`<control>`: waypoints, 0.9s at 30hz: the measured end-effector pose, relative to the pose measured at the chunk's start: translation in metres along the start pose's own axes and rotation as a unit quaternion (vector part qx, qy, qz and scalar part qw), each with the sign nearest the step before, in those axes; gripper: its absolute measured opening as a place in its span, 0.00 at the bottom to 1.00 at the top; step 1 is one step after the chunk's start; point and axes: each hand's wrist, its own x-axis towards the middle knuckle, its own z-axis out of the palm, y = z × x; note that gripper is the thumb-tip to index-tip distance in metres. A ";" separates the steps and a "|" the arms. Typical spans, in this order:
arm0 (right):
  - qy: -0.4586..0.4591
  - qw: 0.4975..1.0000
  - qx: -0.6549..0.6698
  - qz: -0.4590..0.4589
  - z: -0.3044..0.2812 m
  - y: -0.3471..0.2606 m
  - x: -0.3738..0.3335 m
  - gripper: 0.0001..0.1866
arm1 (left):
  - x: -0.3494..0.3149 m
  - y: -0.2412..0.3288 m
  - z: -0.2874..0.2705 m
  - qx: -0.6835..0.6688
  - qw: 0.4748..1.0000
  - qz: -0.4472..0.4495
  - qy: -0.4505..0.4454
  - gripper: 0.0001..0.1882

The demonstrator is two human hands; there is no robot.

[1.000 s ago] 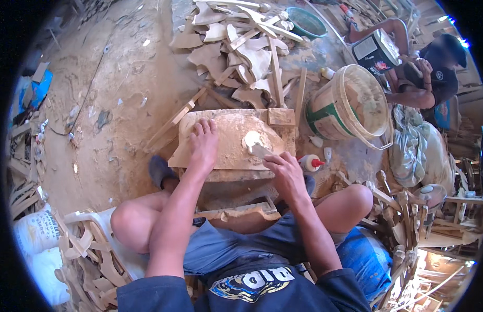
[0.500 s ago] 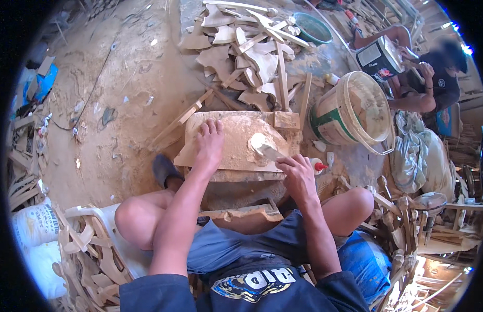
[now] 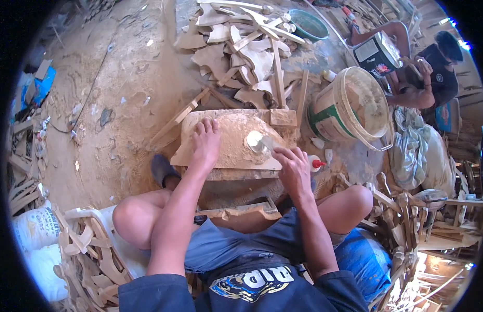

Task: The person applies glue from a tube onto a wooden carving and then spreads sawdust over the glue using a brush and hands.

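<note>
At the far left slumps a white sack [image 3: 36, 229] with dark printed lettering. The left hand [image 3: 205, 143] lies where it was, its grip wide, fingers flat on a curved board [image 3: 228, 127] resting on a low wooden surface [image 3: 233, 175]. Cut wood pieces [image 3: 246, 54] are heaped on the floor beyond; the person's dark shirt [image 3: 249, 283] bears a printed design. On the board's right half sits a white patch [image 3: 255, 141]; the scraper [image 3: 269, 143] has turned since earlier, its blade now at the patch's right side. The right hand [image 3: 295, 165] keeps a narrow grip around it, near a red-capped bottle [image 3: 315, 163]. Further right: a green-and-white labelled bucket [image 3: 324, 106], a flower-printed black tub [image 3: 374, 53] and a seated co-worker [image 3: 440, 70].
</note>
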 end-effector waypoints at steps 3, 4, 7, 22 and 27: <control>0.003 1.000 -0.004 0.030 0.014 0.005 0.004 0.23 | 0.005 0.012 -0.007 -0.033 0.999 0.008 -0.004 0.58; -0.022 0.998 -0.003 0.051 0.016 -0.002 0.003 0.23 | 0.003 0.010 -0.008 -0.030 0.999 0.009 -0.019 0.58; -0.074 0.994 0.009 0.077 0.012 -0.015 -0.008 0.24 | -0.004 0.007 -0.009 0.038 0.999 0.011 -0.012 0.40; -0.003 0.902 0.343 0.263 -0.014 -0.014 -0.004 0.14 | 0.001 -0.016 0.014 -0.049 0.998 -0.005 0.038 0.66; 0.028 0.817 0.453 0.357 -0.019 0.013 -0.016 0.15 | -0.015 -0.005 -0.047 -0.065 0.995 -0.012 -0.079 0.72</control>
